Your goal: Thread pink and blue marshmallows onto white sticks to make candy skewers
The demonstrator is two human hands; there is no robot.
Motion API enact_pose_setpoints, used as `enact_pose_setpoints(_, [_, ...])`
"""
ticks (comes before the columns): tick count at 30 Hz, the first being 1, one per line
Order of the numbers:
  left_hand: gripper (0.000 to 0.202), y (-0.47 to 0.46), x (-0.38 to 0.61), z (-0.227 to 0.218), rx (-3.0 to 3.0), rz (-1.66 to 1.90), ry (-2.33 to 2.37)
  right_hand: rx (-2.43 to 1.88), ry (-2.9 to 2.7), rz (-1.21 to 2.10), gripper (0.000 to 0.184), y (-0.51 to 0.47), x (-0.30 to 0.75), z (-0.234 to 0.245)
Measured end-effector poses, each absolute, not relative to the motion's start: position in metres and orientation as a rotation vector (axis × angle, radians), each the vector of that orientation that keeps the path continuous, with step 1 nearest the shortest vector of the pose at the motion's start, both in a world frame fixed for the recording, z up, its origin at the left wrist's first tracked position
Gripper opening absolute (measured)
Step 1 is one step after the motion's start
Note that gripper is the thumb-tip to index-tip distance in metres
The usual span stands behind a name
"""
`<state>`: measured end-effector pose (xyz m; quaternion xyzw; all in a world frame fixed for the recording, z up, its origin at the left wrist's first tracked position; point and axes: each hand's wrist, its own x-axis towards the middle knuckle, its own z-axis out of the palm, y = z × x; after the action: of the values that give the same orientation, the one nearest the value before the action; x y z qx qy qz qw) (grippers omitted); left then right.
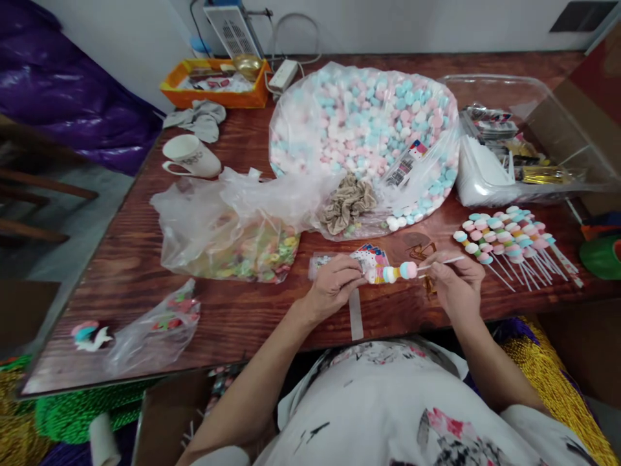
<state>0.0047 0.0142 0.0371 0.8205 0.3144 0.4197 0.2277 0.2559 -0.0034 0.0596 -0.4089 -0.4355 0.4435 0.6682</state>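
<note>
A short row of pastel marshmallow-like pieces [395, 273] lies level between my hands, above the near part of the table. My left hand [334, 288] is closed, its fingertips pinching the left end of that row. At the row's right end, my right hand [456, 283] pinches a thin white stick [455, 260]. The stick runs toward the pieces; its far end is hidden among them. Behind my left hand lie small printed cards [371, 254]. Gold twist ties [427, 252] rest close to my right fingers. Finished-looking marshmallow skewers [509, 236] are piled to the right.
A big clear bag of marshmallows [363, 116] fills the back middle. Left of it are a bag of colourful candies [252, 252], a white mug [190, 155] and an orange tray [218, 97]. A clear plastic bin [490, 81] stands back right; a green container [601, 259] is at the right edge.
</note>
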Motion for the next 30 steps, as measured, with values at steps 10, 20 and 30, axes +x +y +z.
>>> enact_pose_setpoints(10, [0.014, 0.006, 0.006, 0.047, 2.144, 1.053, 0.929, -0.864, -0.942, 1.002, 0.008, -0.007, 0.254, 0.064])
enact_pose_setpoints(20, [0.055, -0.002, 0.028, 0.057, 1.993, 0.533, 0.993, -0.853, -1.032, 0.936, 0.012, -0.011, 0.241, 0.061])
enact_pose_setpoints(30, [0.03, 0.0, 0.042, 0.058, 1.825, 0.584, 0.928, -1.036, -1.465, 1.143, 0.014, -0.007, 0.218, 0.063])
